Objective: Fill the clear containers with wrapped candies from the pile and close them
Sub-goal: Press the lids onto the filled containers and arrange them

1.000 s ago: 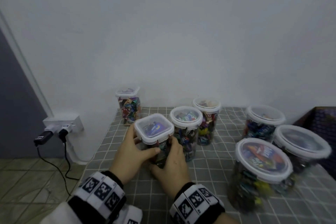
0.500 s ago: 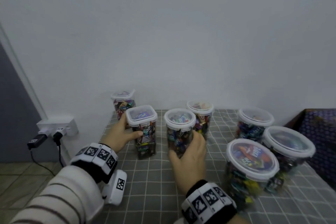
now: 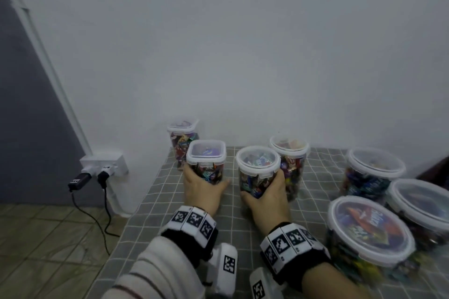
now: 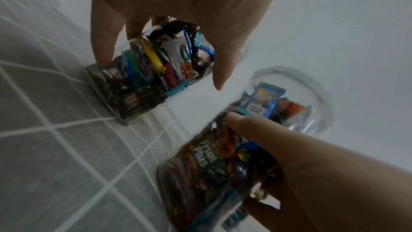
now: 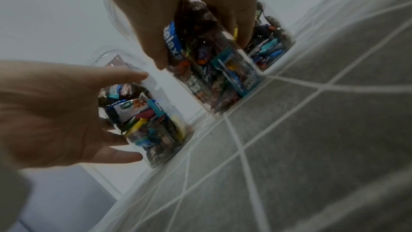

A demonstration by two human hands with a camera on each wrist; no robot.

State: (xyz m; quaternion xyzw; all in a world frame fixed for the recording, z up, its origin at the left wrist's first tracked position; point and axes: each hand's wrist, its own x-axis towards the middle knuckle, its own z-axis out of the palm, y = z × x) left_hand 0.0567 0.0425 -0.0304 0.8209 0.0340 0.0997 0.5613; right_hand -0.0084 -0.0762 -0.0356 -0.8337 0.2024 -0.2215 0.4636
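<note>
A clear square-lidded container (image 3: 206,165) full of wrapped candies stands on the grey checked tablecloth (image 3: 165,192), lid on. My left hand (image 3: 202,188) holds its lower half, fingers on the left side and thumb on the right; the left wrist view shows that container (image 4: 142,77) between them. Just right of it stands a round-lidded container (image 3: 257,172), also full and lidded. My right hand (image 3: 266,193) grips its base, thumb and fingers curled round the round container (image 5: 207,70). No loose candy pile is in view.
Behind stand another square container (image 3: 182,138) and a round one (image 3: 289,153). Three wide lidded tubs (image 3: 369,226) crowd the right side. The table's left edge drops to a tiled floor, with a wall socket (image 3: 104,165) and cables beside it.
Both hands first held the square container together. My left hand carried it left and back onto the cloth, while my right hand let go and took hold of the round container.
</note>
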